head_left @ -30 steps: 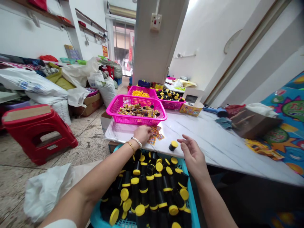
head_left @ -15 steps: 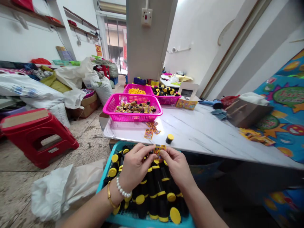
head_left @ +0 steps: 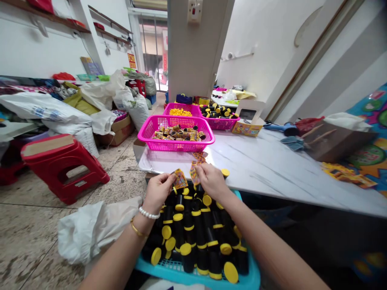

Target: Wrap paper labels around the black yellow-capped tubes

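Note:
Above a blue basket (head_left: 252, 278) full of black tubes with yellow caps (head_left: 185, 249), my two hands are apart. My left hand (head_left: 159, 191) pinches a small printed label (head_left: 180, 179), orange and purple, by its left edge. Another such label (head_left: 194, 173) is between the fingers of my right hand (head_left: 211, 181), at the table's front edge. More labels (head_left: 200, 156) lie on the table just beyond it. A single capped tube (head_left: 225, 173) stands behind my right wrist, partly hidden by it.
Ahead on the marble-patterned table (head_left: 256, 161) is a pink basket (head_left: 175, 145) of patterned tubes. Behind it are a pink basket of yellow pieces (head_left: 180, 112) and one of capped tubes (head_left: 219, 110). A red stool (head_left: 69, 169) and a white sack (head_left: 90, 229) are at left.
My hands were together at one label; now they have parted. The left has drawn back with a label, and the right has reached forward to the labels on the table. The view has shifted slightly.

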### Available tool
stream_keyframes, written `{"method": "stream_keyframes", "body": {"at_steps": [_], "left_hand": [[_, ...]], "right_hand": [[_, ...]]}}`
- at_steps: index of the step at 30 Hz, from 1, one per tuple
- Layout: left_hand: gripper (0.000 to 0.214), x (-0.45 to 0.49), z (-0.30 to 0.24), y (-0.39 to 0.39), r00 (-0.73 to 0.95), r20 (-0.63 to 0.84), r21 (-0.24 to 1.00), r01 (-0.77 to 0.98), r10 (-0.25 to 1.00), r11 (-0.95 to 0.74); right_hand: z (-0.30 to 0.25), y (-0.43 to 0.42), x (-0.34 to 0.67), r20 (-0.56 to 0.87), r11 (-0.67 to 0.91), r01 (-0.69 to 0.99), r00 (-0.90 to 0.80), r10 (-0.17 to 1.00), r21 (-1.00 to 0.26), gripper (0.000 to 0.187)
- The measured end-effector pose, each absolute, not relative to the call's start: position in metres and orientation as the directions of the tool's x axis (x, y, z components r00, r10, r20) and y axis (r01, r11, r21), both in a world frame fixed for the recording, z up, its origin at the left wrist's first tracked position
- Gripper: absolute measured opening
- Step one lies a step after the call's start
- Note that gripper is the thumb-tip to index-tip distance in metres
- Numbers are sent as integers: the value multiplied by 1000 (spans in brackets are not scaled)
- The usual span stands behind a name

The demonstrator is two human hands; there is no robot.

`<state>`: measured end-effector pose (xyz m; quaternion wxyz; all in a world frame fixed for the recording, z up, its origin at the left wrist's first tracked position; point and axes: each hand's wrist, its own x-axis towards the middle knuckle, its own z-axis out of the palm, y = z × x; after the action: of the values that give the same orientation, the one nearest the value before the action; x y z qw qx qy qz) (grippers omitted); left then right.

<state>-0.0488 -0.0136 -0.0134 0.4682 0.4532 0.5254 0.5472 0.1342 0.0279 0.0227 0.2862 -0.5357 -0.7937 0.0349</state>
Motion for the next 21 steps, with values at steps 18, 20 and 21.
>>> {"method": "stream_keyframes", "body": {"at_steps": [18, 20, 21], "left_hand": [[18, -28, -5, 107, 14, 215, 703, 692, 977, -165], [16, -29, -5, 109, -3, 213, 687, 711, 977, -148], [16, -30, -5, 110, -17, 218, 684, 716, 976, -141]], "right_hand": [[18, 25, 160, 611, 552, 805, -328, 720, -219, 30], [16, 19, 166, 615, 547, 802, -310, 725, -239, 30], [15, 16, 167, 620, 549, 797, -303, 724, -251, 31]]}}
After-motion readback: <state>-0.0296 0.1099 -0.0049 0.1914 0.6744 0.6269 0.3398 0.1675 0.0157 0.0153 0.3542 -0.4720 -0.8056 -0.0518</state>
